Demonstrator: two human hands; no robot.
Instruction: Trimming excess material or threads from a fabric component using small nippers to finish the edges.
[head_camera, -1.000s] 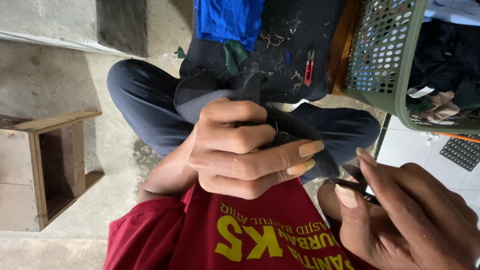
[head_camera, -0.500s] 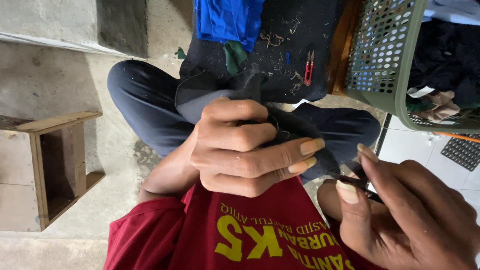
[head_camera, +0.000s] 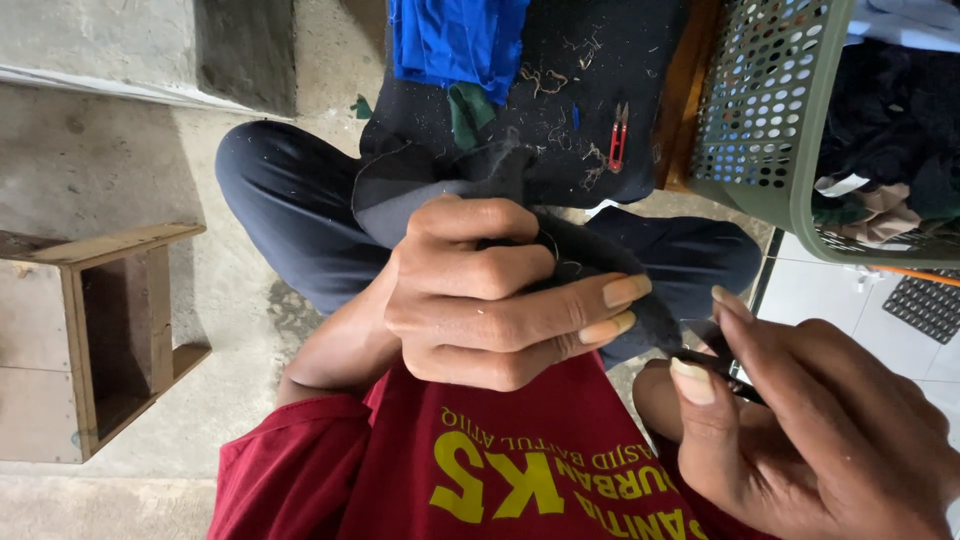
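The dark cloth (head_camera: 590, 275) sits at centre frame, bunched over the seated person's lap. The left hand (head_camera: 490, 295) is clenched around it, fingers curled tight, apparently to keep the fabric taut and its edge presented toward the other hand. Just right of the cloth, the right hand (head_camera: 810, 420) pinches a small dark tool (head_camera: 715, 362) between thumb and forefinger; its tip touches the cloth's lower right edge. The tool's kind cannot be told from this view, as most of it is hidden in the grip.

Beyond the cloth, further from the person, lies a dark work surface (head_camera: 600, 90) littered with thread scraps. A pair of red thread snips (head_camera: 619, 135) rests on it, apart from both hands, within easy reach. Blue fabric (head_camera: 455, 40) lies at the far edge of that surface, above and left of the cloth.

Right of the cloth stands a green perforated basket (head_camera: 775, 110) holding dark garments. Well left of the cloth, a small wooden stool (head_camera: 100, 340) stands on the concrete floor (head_camera: 110, 160). Below the cloth, the person's red shirt (head_camera: 480, 470) fills the lower frame.
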